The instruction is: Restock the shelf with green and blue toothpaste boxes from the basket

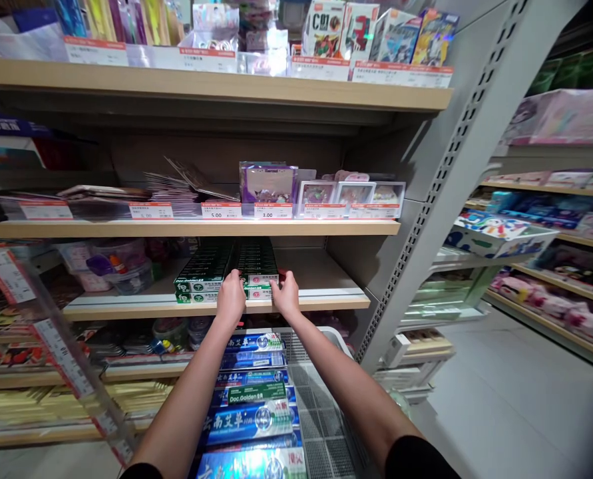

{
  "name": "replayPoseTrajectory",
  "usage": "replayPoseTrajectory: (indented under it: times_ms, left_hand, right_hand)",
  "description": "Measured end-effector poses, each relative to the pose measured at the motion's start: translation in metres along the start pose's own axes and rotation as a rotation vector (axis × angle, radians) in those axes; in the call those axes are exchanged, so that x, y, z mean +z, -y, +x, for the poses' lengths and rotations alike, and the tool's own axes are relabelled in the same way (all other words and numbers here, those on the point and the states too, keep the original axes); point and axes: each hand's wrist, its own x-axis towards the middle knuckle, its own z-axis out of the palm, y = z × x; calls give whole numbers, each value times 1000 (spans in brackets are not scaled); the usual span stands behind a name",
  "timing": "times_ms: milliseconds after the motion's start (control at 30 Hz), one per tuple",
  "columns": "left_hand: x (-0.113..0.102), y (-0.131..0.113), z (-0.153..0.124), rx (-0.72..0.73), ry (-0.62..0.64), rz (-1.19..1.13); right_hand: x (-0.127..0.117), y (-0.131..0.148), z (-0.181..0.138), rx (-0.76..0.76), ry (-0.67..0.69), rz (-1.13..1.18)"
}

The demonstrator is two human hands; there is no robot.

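Two rows of dark green toothpaste boxes (203,283) stand side by side on the lower shelf, stacked in layers with their white-and-green ends facing me. My left hand (231,297) is closed at the front left of the right-hand row (259,280), its fingertips partly hidden against the boxes. On that row's other side, my right hand (287,293) grips the front corner with thumb and fingers. Below my arms a grey plastic basket (321,406) holds several blue toothpaste boxes (249,422) and one green box (256,393) lying on top.
The lower shelf's wooden edge (316,304) runs under my hands, and another shelf edge (196,229) hangs just above the boxes. Clear plastic tubs (121,263) stand to the left. A slotted metal upright (426,219) rises at the right. A price-tag strip (61,346) slants at the left.
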Motion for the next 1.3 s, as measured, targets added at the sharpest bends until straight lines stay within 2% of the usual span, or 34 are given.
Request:
replayPoseTrajectory:
  times_ms: [233,467,833,1100,1300]
  left_hand:
    - [2,-6,9,-60,41,98]
    - [3,-4,9,-65,48,92]
    - [-5,-4,4,-10,84,85]
    - [-23,-1,-12,45,72,-24]
    - [-46,10,-35,81,63,-119]
  right_hand:
    - [7,-6,8,56,-39,-65]
    - [11,-12,9,49,-33,52]
    - [1,1,6,81,-6,41]
    - [-11,1,-4,31,39,174]
    - [-33,4,-24,-19,65,226]
